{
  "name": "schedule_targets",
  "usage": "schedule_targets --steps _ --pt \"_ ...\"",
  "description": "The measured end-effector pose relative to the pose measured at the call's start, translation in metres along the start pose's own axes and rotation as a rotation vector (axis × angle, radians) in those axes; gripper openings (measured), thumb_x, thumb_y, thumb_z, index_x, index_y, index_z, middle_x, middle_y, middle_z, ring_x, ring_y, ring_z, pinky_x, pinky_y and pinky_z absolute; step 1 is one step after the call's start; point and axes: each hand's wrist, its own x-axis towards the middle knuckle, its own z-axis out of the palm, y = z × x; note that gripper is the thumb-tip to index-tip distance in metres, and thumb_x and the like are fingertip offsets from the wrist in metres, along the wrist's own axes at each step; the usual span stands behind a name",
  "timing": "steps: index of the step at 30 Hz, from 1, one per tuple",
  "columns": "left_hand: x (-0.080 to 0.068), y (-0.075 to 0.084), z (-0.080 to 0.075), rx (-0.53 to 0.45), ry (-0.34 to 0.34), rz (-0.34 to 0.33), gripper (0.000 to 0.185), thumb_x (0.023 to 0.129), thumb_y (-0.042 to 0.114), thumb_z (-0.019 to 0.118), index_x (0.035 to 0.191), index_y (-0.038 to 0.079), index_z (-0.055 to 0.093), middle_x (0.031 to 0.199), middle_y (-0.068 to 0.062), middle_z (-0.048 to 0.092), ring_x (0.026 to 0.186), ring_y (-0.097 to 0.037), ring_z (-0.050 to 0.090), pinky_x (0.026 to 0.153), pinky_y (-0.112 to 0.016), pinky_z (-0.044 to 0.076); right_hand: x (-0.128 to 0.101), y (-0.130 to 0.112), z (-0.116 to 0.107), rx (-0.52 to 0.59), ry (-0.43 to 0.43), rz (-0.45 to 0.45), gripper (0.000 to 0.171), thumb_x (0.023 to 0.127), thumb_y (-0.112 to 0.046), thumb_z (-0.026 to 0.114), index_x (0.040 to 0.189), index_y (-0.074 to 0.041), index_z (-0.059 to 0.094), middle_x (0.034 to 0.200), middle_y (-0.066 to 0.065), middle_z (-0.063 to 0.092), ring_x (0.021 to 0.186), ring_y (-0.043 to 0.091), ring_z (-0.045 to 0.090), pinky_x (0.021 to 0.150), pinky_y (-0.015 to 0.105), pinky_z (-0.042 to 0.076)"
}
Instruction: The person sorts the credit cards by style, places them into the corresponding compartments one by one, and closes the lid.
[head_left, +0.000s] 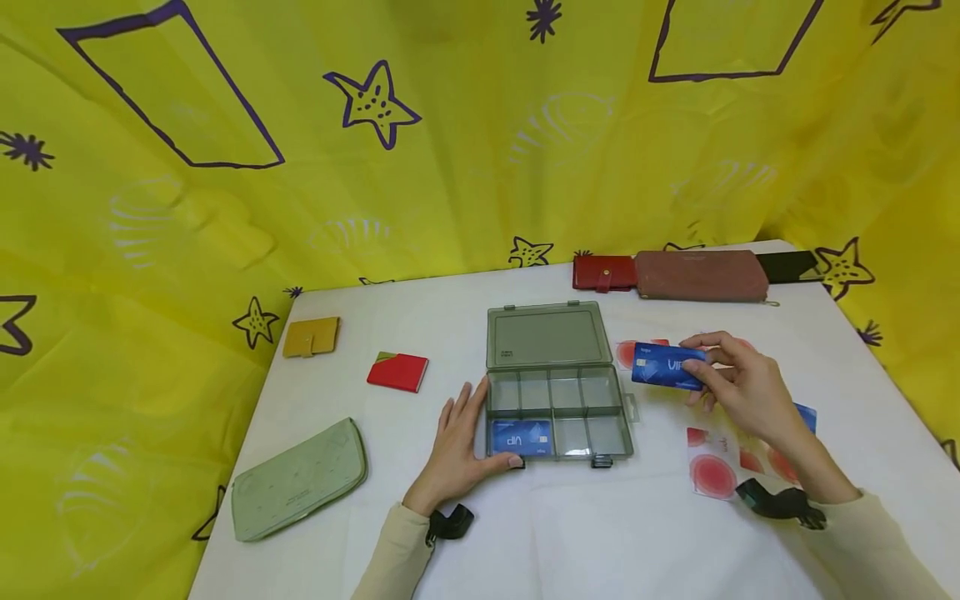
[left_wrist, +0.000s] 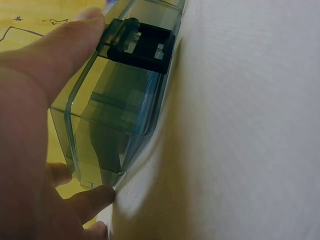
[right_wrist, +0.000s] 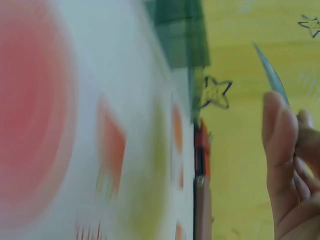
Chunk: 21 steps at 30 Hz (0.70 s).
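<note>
In the head view my right hand (head_left: 738, 383) pinches a blue VIP card (head_left: 651, 367) between thumb and fingers, raised over the right side of the table. The right wrist view shows that card (right_wrist: 271, 75) almost edge-on above the fingertips. An opened translucent green compartment box (head_left: 551, 413) lies mid-table, its lid (head_left: 550, 336) folded back. Another blue VIP card (head_left: 510, 437) lies in its front left compartment. My left hand (head_left: 457, 446) rests against the box's left side, fingers spread, thumb at the front edge beside a latch (left_wrist: 145, 47).
Patterned pink-and-white cards (head_left: 712, 475) lie under and around the right hand, with a blue card (head_left: 806, 417) partly behind the wrist. Red (head_left: 600, 273) and brown wallets (head_left: 701, 277) line the back. Leftward lie a yellow wallet (head_left: 311, 337), red card holder (head_left: 399, 372) and green pouch (head_left: 300, 483).
</note>
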Motion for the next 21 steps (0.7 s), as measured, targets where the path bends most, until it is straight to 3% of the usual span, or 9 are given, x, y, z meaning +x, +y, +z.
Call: schedule_targets --steps 3,8,11,14,17,21 --pt "0.001 0.000 0.000 0.010 -0.004 -0.004 0.119 0.081 0.052 0.086 0.172 0.018 0.017 0.177 -0.006 0.027 0.167 -0.032 0.009 0.133 -0.059 0.000 0.003 -0.006 0.003 0.113 -0.016 0.031 0.042 0.099 0.004 0.069 0.140 0.002 0.060 0.091 0.005 0.065 0.065 0.013 0.078 0.057 0.024 0.062" --pt "0.000 0.000 0.001 0.013 -0.004 -0.009 0.119 0.081 0.052 0.086 0.172 0.017 0.017 0.177 -0.006 0.027 0.167 -0.032 0.009 0.133 -0.059 0.000 0.003 -0.019 0.014 0.264 -0.157 0.130 0.062 0.093 0.002 0.078 0.150 0.000 0.056 0.104 -0.004 0.068 0.084 0.010 0.080 0.074 0.022 0.064" --pt "0.000 0.000 0.001 0.010 -0.001 -0.009 0.119 0.081 0.052 0.086 0.172 0.017 0.018 0.177 -0.007 0.026 0.167 -0.033 0.009 0.133 -0.059 -0.001 0.003 -0.026 0.026 0.316 -0.216 0.121 0.069 0.084 0.005 0.085 0.148 0.004 0.057 0.101 -0.004 0.072 0.085 0.010 0.077 0.078 0.022 0.064" --pt "0.000 0.000 0.001 0.007 0.000 -0.009 0.119 0.081 0.052 0.086 0.172 0.017 0.018 0.177 -0.006 0.027 0.167 -0.033 0.009 0.133 -0.060 -0.001 0.005 -0.031 0.042 0.317 -0.240 0.063 0.069 0.078 0.004 0.090 0.142 0.005 0.062 0.094 0.000 0.069 0.081 0.013 0.073 0.077 0.020 0.063" --pt "0.000 0.000 0.001 0.011 -0.001 -0.012 0.119 0.080 0.052 0.086 0.172 0.017 0.018 0.177 -0.007 0.027 0.167 -0.033 0.009 0.133 -0.060 -0.001 0.007 -0.034 0.061 0.238 -0.236 -0.031 0.064 0.075 -0.002 0.094 0.135 -0.001 0.070 0.091 0.002 0.066 0.079 0.014 0.068 0.075 0.019 0.062" --pt "0.001 0.000 0.001 0.018 -0.001 -0.010 0.119 0.080 0.051 0.087 0.172 0.017 0.018 0.176 -0.008 0.027 0.166 -0.035 0.010 0.133 -0.061 0.000 0.012 -0.036 0.086 0.117 -0.225 -0.209 0.061 0.070 -0.012 0.100 0.126 -0.008 0.076 0.099 0.004 0.075 0.075 0.014 0.066 0.070 0.022 0.061"
